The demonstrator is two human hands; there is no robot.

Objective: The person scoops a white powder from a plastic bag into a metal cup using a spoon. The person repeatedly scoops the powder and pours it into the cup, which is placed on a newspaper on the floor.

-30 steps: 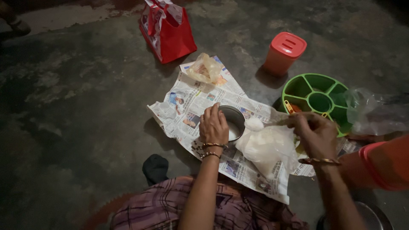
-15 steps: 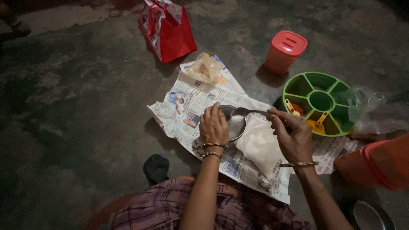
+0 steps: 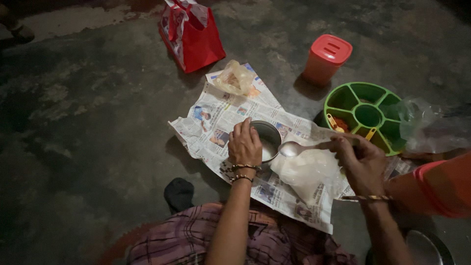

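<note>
**Spoon level over bag, bowl steadied**

Right hand [image 3: 360,159]: fingers closed around the handle end of a metal spoon [image 3: 306,147]. Spoon's long axis runs roughly left–right; bowl end points left toward the steel bowl, handle right into the fist. Spoon head sits just right of the steel bowl's rim, above the top of a clear plastic bag of white powder [image 3: 306,174]. Whether the spoon is loaded cannot be told.

Left hand [image 3: 244,145]: curled over the near-left rim of the small round steel bowl [image 3: 267,140], fingers gripping the edge. Bowl upright, pale white contents inside. Bangles on both wrists.

Bowl and bag both rest on a spread sheet of newspaper [image 3: 216,122], crumpled, with small colour photos, its long side running from far left to near right. At its far edge a crumpled clear plastic bag [image 3: 235,77] holding something orange-brown.

Right of the spoon hand: round green compartment tray [image 3: 365,115], wedge cells around a central round cell, small yellow scoops in the near cells, orange powder in one. Thin clear plastic [image 3: 431,127] lies over its right side.

Farther off: orange-red tub [image 3: 326,60] with flat red lid, upright. Far centre: red carry bag [image 3: 191,34], standing, white patterned panel. Dark concrete floor [image 3: 88,108] under all.
</note>
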